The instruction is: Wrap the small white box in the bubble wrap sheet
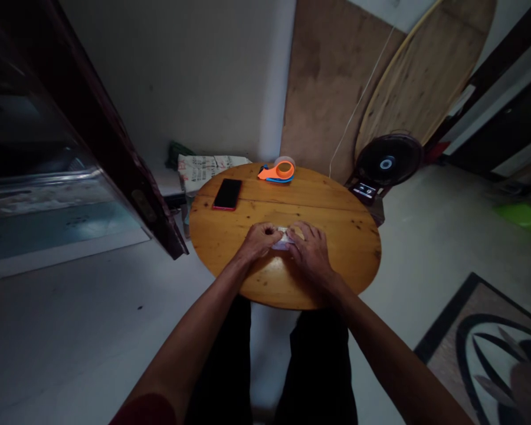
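Note:
Between my two hands, over the middle of the round wooden table (221, 236), is a small pale, shiny object (282, 242), partly covered by fingers. My left hand (261, 239) is closed, thumb and fingers gripping its left end. My right hand (310, 247) holds its right end, the thumb near the left thumb and the fingers curled over the far side. What the object is cannot be made out. Beyond the hands, an orange and blue tape dispenser (278, 172) stands near the table's far edge.
A dark-screened phone with a red edge (227, 195) lies at the table's left. Printed white sacking (212, 167) sits behind the left rim. A round black device (387, 162) stands beyond the right rim. A dark door frame (115, 141) rises at left.

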`<state>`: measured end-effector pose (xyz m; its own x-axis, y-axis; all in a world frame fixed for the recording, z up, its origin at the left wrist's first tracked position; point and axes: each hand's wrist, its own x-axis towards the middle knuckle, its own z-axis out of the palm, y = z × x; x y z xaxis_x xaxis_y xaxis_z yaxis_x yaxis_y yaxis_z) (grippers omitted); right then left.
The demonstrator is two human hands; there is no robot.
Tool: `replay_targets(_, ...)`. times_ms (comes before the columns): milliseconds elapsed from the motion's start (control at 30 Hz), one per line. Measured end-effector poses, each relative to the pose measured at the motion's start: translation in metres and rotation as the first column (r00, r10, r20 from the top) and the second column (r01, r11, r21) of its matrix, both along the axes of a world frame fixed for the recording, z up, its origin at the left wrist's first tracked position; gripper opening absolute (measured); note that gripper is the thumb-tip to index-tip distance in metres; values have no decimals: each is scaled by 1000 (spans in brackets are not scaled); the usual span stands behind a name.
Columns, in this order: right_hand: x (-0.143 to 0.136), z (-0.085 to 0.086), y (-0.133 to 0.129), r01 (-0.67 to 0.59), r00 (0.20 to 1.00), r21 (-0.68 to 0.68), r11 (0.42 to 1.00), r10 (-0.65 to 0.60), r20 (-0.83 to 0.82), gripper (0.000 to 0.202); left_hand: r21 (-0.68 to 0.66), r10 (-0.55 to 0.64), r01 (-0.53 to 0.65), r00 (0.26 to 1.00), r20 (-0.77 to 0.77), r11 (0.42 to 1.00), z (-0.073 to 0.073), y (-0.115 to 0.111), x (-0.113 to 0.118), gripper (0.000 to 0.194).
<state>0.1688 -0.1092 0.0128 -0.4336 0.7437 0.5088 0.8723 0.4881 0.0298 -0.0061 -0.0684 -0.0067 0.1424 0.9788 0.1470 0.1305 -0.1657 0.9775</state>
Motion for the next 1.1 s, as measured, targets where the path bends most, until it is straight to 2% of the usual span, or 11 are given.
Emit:
replay_targets(333, -5, -4, -3, 3, 1000, 31, 1000, -3, 10, 29, 12, -7, 7, 1000, 9, 1000, -6, 3, 0, 22)
replay_targets(567, -6, -9, -1, 7, 1000, 80, 997, -5, -28, 27, 35, -25, 26, 999, -30, 999, -4, 3, -1, 21)
replay_targets(933, -4, -12, -1, -4, 998, 40, 999, 7, -60, 28, 7, -18, 18, 1000, -13, 1000, -3, 1, -2, 21)
replay_targets(1100, -5, -13, -2, -14, 999, 73, 997, 16, -33, 28, 4, -35, 35, 999, -2, 999, -4, 1, -2, 21)
